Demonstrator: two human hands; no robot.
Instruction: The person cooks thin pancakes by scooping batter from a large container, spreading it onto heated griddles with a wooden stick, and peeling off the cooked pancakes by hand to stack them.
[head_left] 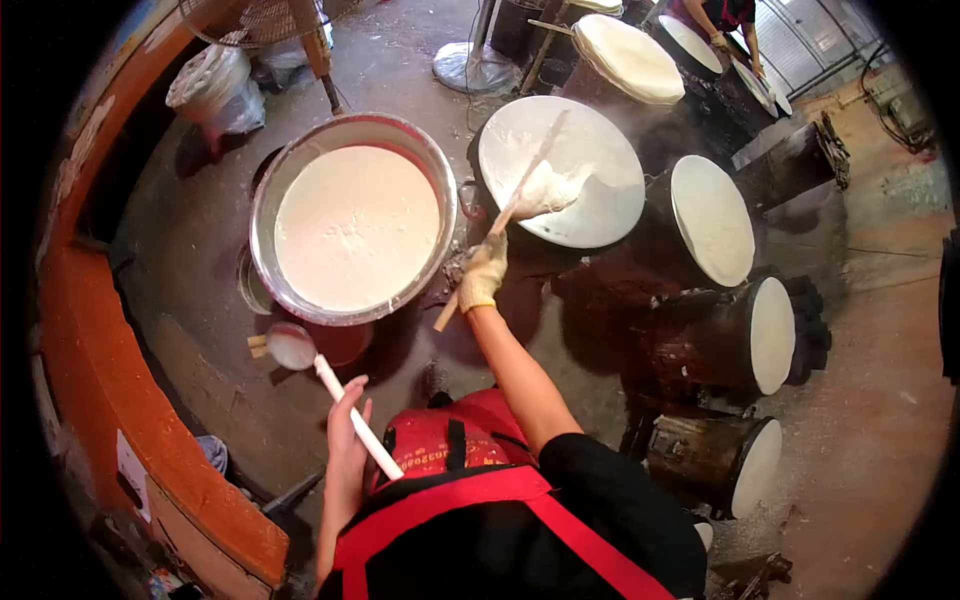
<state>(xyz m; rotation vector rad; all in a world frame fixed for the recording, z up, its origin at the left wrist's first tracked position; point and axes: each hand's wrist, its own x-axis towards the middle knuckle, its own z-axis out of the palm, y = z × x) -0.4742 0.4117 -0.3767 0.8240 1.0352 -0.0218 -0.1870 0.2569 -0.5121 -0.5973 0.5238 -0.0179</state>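
Cream knit glove: right hand [484,270] closed round a wooden spreader [515,203], its far end in pale batter [548,190] on the round griddle [612,205], the long reach probably sparing the fingers heat. Bare left hand [346,430] grips a white-handled ladle [292,347], held low beside the metal pan [365,130], seemingly for clearance.

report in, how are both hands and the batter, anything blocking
Left hand on ladle handle. Gloved right hand gripping wooden stick. Batter heaped on round plate, stick across it. Nothing seen blocking.
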